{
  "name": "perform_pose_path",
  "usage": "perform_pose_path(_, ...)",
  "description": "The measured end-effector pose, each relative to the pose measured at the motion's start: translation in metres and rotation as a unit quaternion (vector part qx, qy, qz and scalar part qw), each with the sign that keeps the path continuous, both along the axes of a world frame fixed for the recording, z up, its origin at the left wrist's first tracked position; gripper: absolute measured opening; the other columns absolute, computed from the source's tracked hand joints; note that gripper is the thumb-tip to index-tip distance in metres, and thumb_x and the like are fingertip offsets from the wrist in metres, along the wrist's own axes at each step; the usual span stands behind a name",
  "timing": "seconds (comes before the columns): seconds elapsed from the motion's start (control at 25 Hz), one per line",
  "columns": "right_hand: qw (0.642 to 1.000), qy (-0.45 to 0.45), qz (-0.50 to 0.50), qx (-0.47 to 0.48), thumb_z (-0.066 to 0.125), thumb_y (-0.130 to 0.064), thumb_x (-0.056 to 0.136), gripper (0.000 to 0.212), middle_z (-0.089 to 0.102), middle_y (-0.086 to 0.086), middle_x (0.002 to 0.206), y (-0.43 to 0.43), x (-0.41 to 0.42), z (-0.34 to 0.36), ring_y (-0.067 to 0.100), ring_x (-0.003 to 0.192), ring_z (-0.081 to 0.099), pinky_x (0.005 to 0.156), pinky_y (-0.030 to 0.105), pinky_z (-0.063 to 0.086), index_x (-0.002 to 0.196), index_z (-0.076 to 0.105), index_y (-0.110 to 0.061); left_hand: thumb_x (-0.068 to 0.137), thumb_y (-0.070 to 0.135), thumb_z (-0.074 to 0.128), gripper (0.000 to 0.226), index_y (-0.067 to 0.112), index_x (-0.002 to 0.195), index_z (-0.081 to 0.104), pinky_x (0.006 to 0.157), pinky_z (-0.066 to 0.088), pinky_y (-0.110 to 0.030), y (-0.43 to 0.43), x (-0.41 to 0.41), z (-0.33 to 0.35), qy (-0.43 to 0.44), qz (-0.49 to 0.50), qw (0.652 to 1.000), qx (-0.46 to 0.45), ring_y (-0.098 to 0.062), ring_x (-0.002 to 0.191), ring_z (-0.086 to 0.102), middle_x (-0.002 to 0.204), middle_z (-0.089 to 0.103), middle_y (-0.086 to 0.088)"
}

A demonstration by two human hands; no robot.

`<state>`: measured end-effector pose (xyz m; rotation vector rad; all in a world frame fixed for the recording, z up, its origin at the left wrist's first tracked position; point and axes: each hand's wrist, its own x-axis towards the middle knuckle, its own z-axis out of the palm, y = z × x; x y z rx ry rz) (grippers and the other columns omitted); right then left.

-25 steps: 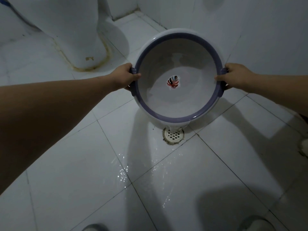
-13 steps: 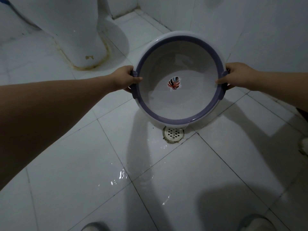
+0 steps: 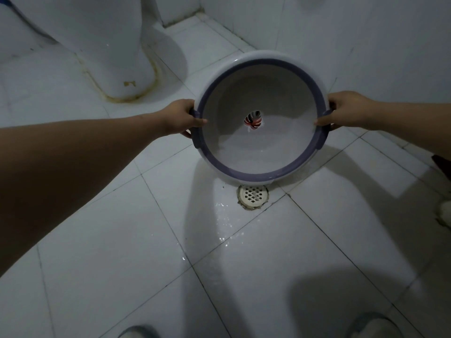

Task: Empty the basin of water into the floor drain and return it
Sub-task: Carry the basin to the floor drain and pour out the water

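Note:
A round white basin [image 3: 251, 157] with a purple rim and a red-and-black leaf print at its bottom is tilted toward me, its near edge just above the floor drain [image 3: 252, 195]. My left hand [image 3: 181, 118] grips the basin's left handle and my right hand [image 3: 346, 111] grips the right handle. A thin layer of water lies in the lower part of the basin. The drain is a round white grate set in the tiled floor.
A white toilet base [image 3: 117, 59] with a stained seal stands at the back left. A tiled wall [image 3: 366, 45] rises behind the basin. Wet patches [image 3: 224, 230] shine on the floor in front of the drain. Slipper toes [image 3: 136, 332] show at the bottom edge.
The basin has dropped slightly and moved nearer, with its near rim now closer to the drain. Both hands kept their grip on the handles.

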<state>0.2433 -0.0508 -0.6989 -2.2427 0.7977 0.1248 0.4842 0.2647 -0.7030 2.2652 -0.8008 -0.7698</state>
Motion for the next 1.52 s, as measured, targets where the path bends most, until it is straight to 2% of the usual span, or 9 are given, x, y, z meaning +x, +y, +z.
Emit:
perform_pose_path(0.16, 1.0, -0.001, 0.021, 0.0, 0.077, -0.014, 0.078, 0.026, 0.066, 0.003, 0.093, -0.001, 0.0, 0.001, 0.019, 0.079, 0.067, 0.051, 0.018, 0.054, 0.098, 0.06, -0.014, 0.089, 0.017, 0.068, 0.021, 0.012, 0.106, 0.056, 0.076, 0.06, -0.04, 0.003, 0.002, -0.003, -0.007, -0.019, 1.0, 0.009, -0.029, 0.097, 0.066, 0.107, 0.065, -0.01)
perform_pose_path(0.24, 1.0, 0.0, 0.029, -0.002, 0.077, -0.015, 0.078, 0.027, 0.066, 0.001, 0.093, -0.003, 0.001, 0.001, 0.019, 0.081, 0.067, 0.055, 0.021, 0.054, 0.1, 0.061, -0.015, 0.088, 0.018, 0.069, 0.023, 0.011, 0.107, 0.057, 0.074, 0.06, -0.039, 0.003, 0.004, -0.004, -0.012, -0.026, 1.0, 0.012, -0.029, 0.097, 0.066, 0.107, 0.065, -0.01)
perform_pose_path(0.4, 0.999, 0.005, 0.043, -0.008, 0.078, -0.018, 0.078, 0.027, 0.067, -0.001, 0.091, -0.006, 0.002, 0.002, 0.017, 0.079, 0.068, 0.051, 0.015, 0.053, 0.099, 0.061, -0.018, 0.087, 0.019, 0.07, 0.034, 0.005, 0.117, 0.059, 0.076, 0.06, -0.04, 0.001, 0.008, -0.006, -0.023, -0.033, 0.999, 0.021, -0.029, 0.097, 0.066, 0.111, 0.066, -0.013)
perform_pose_path(0.52, 0.999, 0.007, 0.051, -0.018, 0.078, -0.02, 0.077, 0.028, 0.067, 0.0, 0.092, -0.009, 0.003, 0.003, 0.017, 0.079, 0.068, 0.055, 0.018, 0.054, 0.099, 0.061, -0.018, 0.087, 0.018, 0.071, 0.034, 0.005, 0.116, 0.06, 0.073, 0.06, -0.037, 0.0, 0.01, -0.006, -0.033, -0.035, 0.998, 0.026, -0.028, 0.095, 0.067, 0.108, 0.067, -0.012)
perform_pose_path(0.72, 0.997, 0.012, 0.068, -0.018, 0.078, -0.022, 0.077, 0.027, 0.068, -0.002, 0.091, -0.009, 0.004, 0.004, 0.017, 0.078, 0.069, 0.051, 0.013, 0.053, 0.098, 0.061, -0.018, 0.085, 0.017, 0.072, 0.034, 0.004, 0.114, 0.061, 0.066, 0.059, -0.031, 0.002, 0.014, -0.008, -0.029, -0.036, 0.998, 0.034, -0.025, 0.089, 0.068, 0.105, 0.067, -0.011)
perform_pose_path(0.96, 0.995, 0.021, 0.093, -0.028, 0.079, -0.025, 0.076, 0.021, 0.07, -0.003, 0.088, -0.006, 0.001, 0.003, 0.009, 0.069, 0.071, 0.049, 0.011, 0.052, 0.089, 0.062, -0.023, 0.083, 0.019, 0.074, 0.035, 0.007, 0.115, 0.064, 0.07, 0.06, -0.032, 0.006, 0.016, -0.01, -0.044, -0.07, 0.995, 0.046, -0.026, 0.091, 0.068, 0.103, 0.069, -0.009)
perform_pose_path(1.24, 0.991, 0.043, 0.118, -0.053, 0.079, -0.029, 0.076, 0.029, 0.07, -0.003, 0.09, -0.007, 0.0, 0.003, 0.009, 0.065, 0.072, 0.048, 0.012, 0.051, 0.098, 0.062, -0.019, 0.078, 0.022, 0.079, 0.035, 0.01, 0.11, 0.069, 0.057, 0.059, -0.021, 0.008, 0.018, -0.013, -0.068, -0.099, 0.991, 0.059, -0.016, 0.083, 0.069, 0.098, 0.071, -0.006)
perform_pose_path(1.36, 0.989, 0.052, 0.128, -0.054, 0.078, -0.028, 0.076, 0.031, 0.07, -0.001, 0.092, -0.008, 0.0, 0.002, 0.013, 0.071, 0.072, 0.051, 0.014, 0.054, 0.101, 0.063, -0.018, 0.076, 0.021, 0.081, 0.036, 0.009, 0.109, 0.07, 0.057, 0.059, -0.021, 0.008, 0.018, -0.014, -0.069, -0.103, 0.99, 0.064, -0.014, 0.081, 0.069, 0.097, 0.072, -0.006)
perform_pose_path(1.52, 0.989, 0.053, 0.131, -0.043, 0.08, -0.028, 0.074, 0.026, 0.07, -0.004, 0.089, -0.007, -0.001, 0.002, 0.008, 0.062, 0.072, 0.05, 0.013, 0.053, 0.094, 0.064, -0.021, 0.076, 0.02, 0.081, 0.031, 0.011, 0.104, 0.071, 0.064, 0.061, -0.028, 0.01, 0.017, -0.012, -0.073, -0.107, 0.989, 0.065, -0.018, 0.083, 0.07, 0.095, 0.072, -0.006)
